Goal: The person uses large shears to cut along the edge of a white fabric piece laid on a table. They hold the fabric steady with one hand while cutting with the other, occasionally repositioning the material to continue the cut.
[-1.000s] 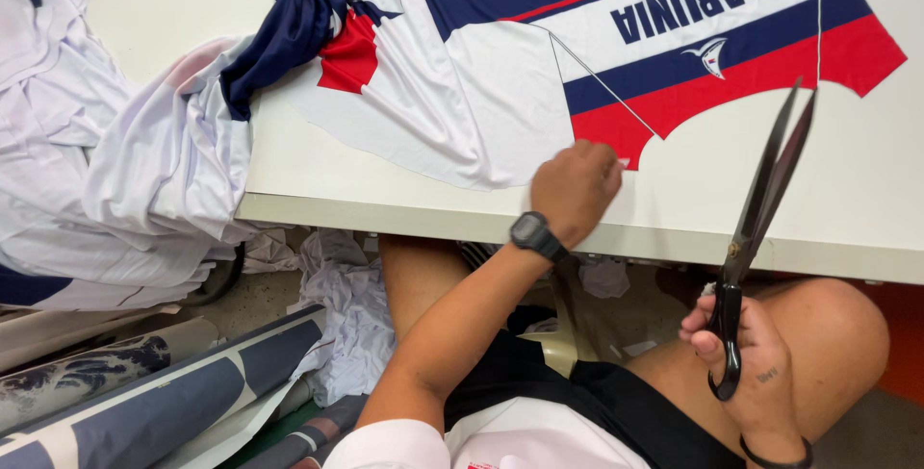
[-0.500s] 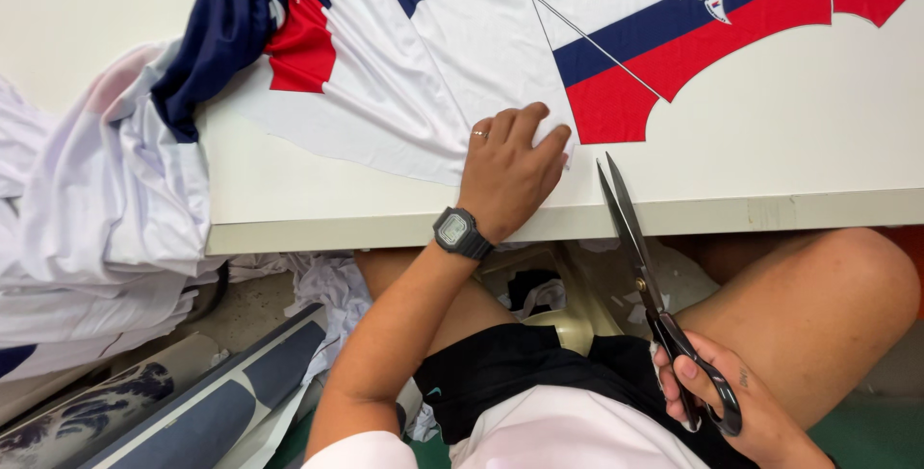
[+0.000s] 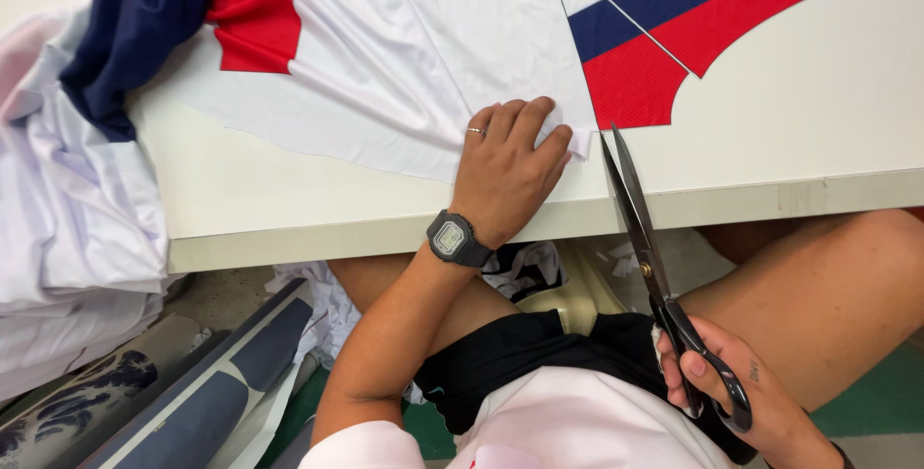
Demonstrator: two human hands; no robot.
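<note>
**At the table's edge: shears meet printed cloth**

Under the flat, spread fingers of the left hand [image 3: 508,173] lies the white, red and navy fabric [image 3: 404,65], pinned beside the table [image 3: 289,228] rim. Just right of those fingertips, the scissors [image 3: 643,238] point upward, blades nearly together, the right hand [image 3: 736,402] curled through the handles; bare tabletop beyond.

A pale cream flat tabletop [image 3: 289,209] fills the upper part of the view, its front edge running left to right. Over its left end hangs a heap of white, faintly lilac cloth [image 3: 67,228], spilling down past the edge. A bunched dark navy piece of fabric [image 3: 135,17] lies on top of that heap at the upper left. Below the table, at the lower left, lean rolled grey and dark blue printed sheets [image 3: 202,392], possibly fabric rolls. Crumpled white scraps [image 3: 318,305] lie beside them, over a green floor [image 3: 885,392]
</note>
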